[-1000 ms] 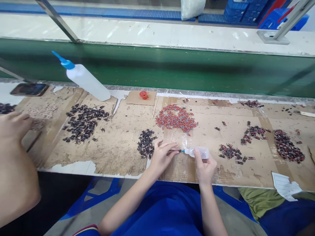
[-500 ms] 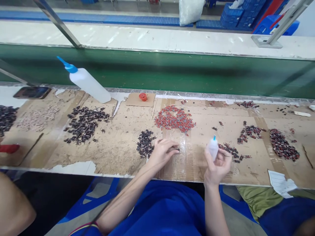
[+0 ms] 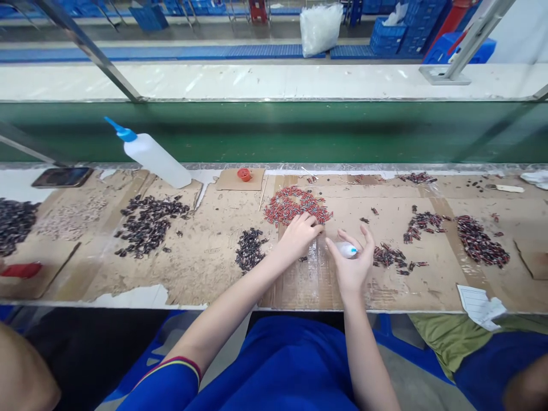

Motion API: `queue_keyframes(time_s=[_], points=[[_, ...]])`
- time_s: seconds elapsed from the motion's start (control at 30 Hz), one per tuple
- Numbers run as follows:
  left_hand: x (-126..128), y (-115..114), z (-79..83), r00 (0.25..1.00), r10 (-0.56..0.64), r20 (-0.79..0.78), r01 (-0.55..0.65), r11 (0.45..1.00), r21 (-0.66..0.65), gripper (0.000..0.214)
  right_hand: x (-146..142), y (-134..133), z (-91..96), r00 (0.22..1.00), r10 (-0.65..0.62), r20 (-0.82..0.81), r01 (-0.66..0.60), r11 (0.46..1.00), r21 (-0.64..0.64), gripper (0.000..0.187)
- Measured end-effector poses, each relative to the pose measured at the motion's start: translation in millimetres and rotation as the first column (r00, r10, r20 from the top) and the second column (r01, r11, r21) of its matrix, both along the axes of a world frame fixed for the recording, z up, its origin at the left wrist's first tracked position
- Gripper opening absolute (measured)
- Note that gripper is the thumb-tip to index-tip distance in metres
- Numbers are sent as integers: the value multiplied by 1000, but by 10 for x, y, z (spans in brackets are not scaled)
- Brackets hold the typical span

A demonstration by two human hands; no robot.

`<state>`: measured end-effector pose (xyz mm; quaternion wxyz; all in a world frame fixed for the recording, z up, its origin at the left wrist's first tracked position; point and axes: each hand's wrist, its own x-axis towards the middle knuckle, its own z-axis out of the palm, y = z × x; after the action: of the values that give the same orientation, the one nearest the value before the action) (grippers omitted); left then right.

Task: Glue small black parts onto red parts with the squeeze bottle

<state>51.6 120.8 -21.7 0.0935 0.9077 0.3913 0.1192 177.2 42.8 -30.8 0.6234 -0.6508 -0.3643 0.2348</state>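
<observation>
My left hand (image 3: pixel 301 235) reaches over the near right edge of a pile of small red and metallic parts (image 3: pixel 282 206). Its fingers are bent together, and whatever is between the fingertips is hidden. Close beside it, my right hand (image 3: pixel 354 265) holds a small white squeeze bottle (image 3: pixel 343 249) with a blue tip. The bottle is tipped on its side, tip to the right, with thumb and fingers around it. A small dark part (image 3: pixel 303 259) lies on the cardboard below my left hand. Left of my forearm is a pile of black parts (image 3: pixel 249 250).
Joined red-and-black pieces (image 3: pixel 389 256) lie right of my right hand, with another heap (image 3: pixel 482 242) farther right. A large white bottle (image 3: pixel 156 161), a red cap (image 3: pixel 244 174) and a phone (image 3: pixel 63 177) are toward the back. A co-worker's arm (image 3: pixel 25 371) shows at left.
My left hand has moved up to the red pile; the dark part near its fingertips now lies on the cardboard. My right hand has moved left, and its bottle has gone from upright to sideways.
</observation>
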Motion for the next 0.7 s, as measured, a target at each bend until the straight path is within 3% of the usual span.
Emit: queue_keyframes(time_s=[0.2, 0.33, 0.37, 0.43, 0.47, 0.53, 0.7], points=[[-134, -52, 33, 999, 29, -16, -29, 1000, 2, 16, -11, -59, -37, 1000, 7, -26, -6, 1000, 24, 89], [-259, -240, 24, 943, 30, 331, 5, 994, -106, 20, -110, -375, 22, 984, -156, 85, 147, 983, 106, 101], [-285, -318, 21, 903, 27, 428, 35, 990, -136, 21, -152, -469, 34, 985, -164, 51, 157, 981, 119, 92], [-326, -490, 9, 825, 35, 564, 101, 973, -207, 22, -248, -622, 53, 992, 0, -130, 10, 997, 83, 53], [-339, -574, -2, 794, 49, 606, 131, 960, -248, 23, -295, -670, 62, 964, 108, -245, -101, 994, 41, 39], [-351, -710, -32, 743, 90, 664, 162, 937, -308, 25, -371, -696, 83, 847, 235, -476, -275, 961, -16, 31], [-366, -790, -93, 642, 107, 759, 181, 941, -286, 25, -411, -567, 166, 585, 156, -796, -388, 916, -106, 38]])
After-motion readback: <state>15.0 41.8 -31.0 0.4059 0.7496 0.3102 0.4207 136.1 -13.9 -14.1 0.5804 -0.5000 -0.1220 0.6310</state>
